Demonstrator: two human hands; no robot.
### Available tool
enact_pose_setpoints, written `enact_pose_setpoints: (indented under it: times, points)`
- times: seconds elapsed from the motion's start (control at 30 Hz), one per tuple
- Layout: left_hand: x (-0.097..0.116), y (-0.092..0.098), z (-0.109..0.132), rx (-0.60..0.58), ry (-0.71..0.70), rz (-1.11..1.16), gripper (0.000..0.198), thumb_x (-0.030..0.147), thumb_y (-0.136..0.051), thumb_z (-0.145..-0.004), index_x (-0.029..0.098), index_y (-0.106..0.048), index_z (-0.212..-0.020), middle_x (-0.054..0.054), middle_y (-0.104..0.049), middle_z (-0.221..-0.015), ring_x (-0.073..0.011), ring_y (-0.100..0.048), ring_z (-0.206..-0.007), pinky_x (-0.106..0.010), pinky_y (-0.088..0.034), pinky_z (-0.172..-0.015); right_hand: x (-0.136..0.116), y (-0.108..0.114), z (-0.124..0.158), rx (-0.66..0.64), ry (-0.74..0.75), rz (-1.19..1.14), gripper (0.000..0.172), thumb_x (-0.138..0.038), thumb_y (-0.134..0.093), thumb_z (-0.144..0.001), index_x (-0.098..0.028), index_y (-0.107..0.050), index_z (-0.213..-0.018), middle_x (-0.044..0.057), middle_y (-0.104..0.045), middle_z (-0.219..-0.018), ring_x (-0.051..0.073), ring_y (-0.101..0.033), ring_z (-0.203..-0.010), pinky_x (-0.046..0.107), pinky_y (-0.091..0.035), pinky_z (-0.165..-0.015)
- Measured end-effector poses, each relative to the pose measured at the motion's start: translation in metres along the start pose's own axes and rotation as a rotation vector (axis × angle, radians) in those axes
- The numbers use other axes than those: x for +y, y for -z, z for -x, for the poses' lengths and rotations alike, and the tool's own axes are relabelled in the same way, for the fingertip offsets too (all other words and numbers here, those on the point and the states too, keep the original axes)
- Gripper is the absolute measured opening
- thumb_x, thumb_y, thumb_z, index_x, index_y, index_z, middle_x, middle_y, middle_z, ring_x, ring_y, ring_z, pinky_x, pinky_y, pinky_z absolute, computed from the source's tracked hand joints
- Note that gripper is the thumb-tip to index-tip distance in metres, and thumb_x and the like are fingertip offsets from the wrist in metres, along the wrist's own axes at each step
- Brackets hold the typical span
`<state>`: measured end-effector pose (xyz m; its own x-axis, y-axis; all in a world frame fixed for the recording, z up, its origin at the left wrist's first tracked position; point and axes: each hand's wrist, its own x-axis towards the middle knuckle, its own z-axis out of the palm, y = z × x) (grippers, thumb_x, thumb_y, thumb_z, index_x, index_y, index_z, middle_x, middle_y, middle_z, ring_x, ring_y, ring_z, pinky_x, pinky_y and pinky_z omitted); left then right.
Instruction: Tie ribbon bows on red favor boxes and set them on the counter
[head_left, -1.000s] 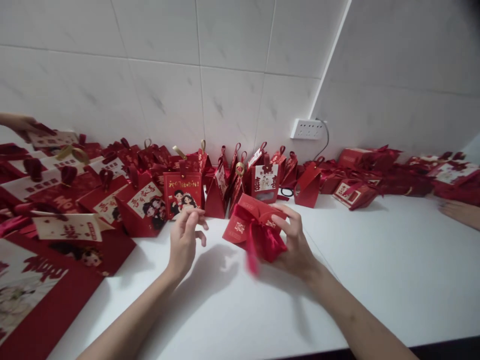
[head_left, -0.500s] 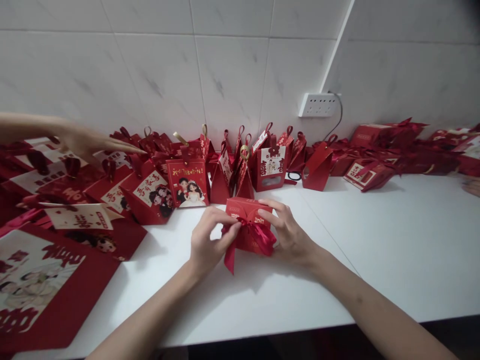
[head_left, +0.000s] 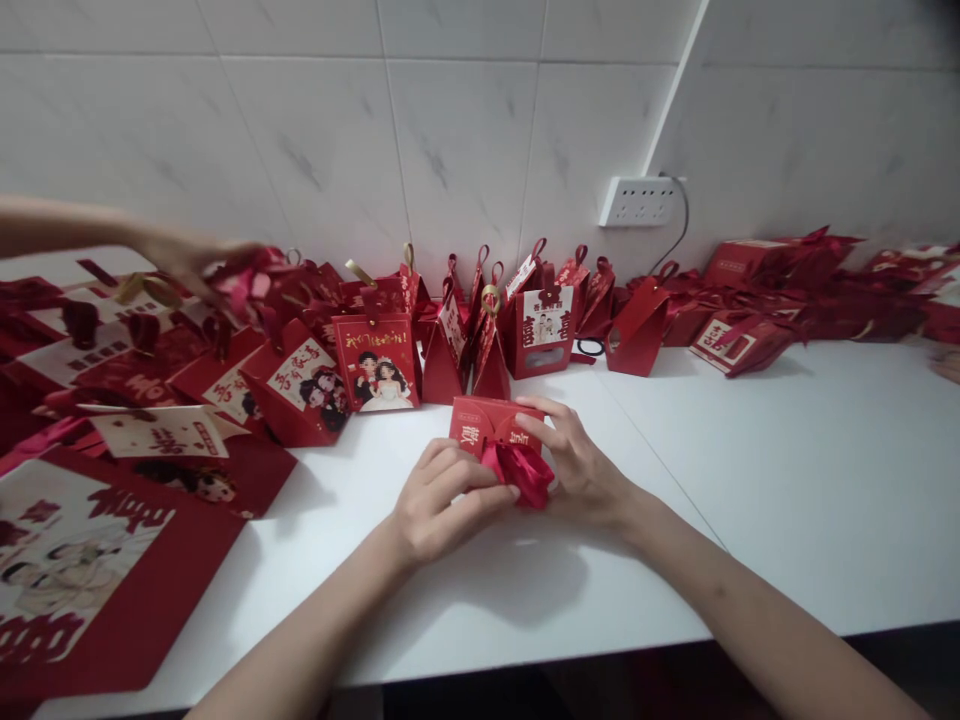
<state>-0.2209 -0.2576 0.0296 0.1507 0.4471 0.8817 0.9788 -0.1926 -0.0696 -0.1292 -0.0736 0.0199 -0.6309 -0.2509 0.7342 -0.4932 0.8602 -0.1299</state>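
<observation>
Fingers of the right hand (head_left: pixel 576 462) are clasped about the right side of a red box (head_left: pixel 487 415), two of them lying over its far right corner. Curled across the near left side of the box is the left hand (head_left: pixel 450 502), its fingertips at the bow (head_left: pixel 525 470); its thumb is hidden, so I cannot tell whether it pinches the ribbon. The box is at the middle of the white table (head_left: pixel 810 480), between the two hands, with pale characters on its flaps and the bow on its near side.

Just beyond the box, a row of red bags with looped handles runs across. Among them are a couple bag (head_left: pixel 377 360) a little to the left, a windowed bag (head_left: pixel 546 335) a little to the right, and, farther right, a plain bag (head_left: pixel 637 332) with a hole in its side. Between those last two lies a black loop (head_left: pixel 590 347).

More bags crowd the left, the biggest bag (head_left: pixel 187 600) nearest. Over the far ones, another person's hand (head_left: pixel 176 262) holds something red and blurred. At the far right, ribboned boxes (head_left: pixel 739 345) are heaped, and part of a hand (head_left: pixel 946 362) shows at the right edge. Behind everything, a socket strip (head_left: pixel 637 203) with a cable (head_left: pixel 684 225) is on the tiled wall (head_left: pixel 465 150)
</observation>
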Motion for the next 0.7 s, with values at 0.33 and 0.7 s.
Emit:
enact_pose_setpoints:
  times: [0.33, 0.7]
  points:
    - [-0.044, 0.005, 0.01, 0.137, 0.433, -0.201, 0.011, 0.019, -0.051, -0.085, 0.018, -0.051, -0.074, 0.001, -0.053, -0.064, -0.0105, -0.049, -0.059, -0.023, -0.042, -0.057, 0.017, 0.008, -0.005, 0.012, 0.003, -0.104, 0.101, -0.039, -0.077, -0.065, -0.026, -0.014, -0.143, 0.015, -0.038, -0.128, 0.032, -0.043, -0.119, 0.051, -0.044, -0.095]
    - [0.019, -0.001, -0.033, 0.144, 0.363, 0.069, 0.034, 0.013, -0.054, -0.079, 0.018, -0.031, -0.054, 0.006, -0.026, -0.049, -0.0066, -0.025, -0.042, -0.024, -0.022, -0.043, -0.086, 0.11, 0.071, 0.357, -0.454, 0.243, 0.098, -0.038, -0.076, -0.067, -0.024, -0.015, -0.142, 0.015, -0.036, -0.132, 0.031, -0.039, -0.124, 0.052, -0.041, -0.102]
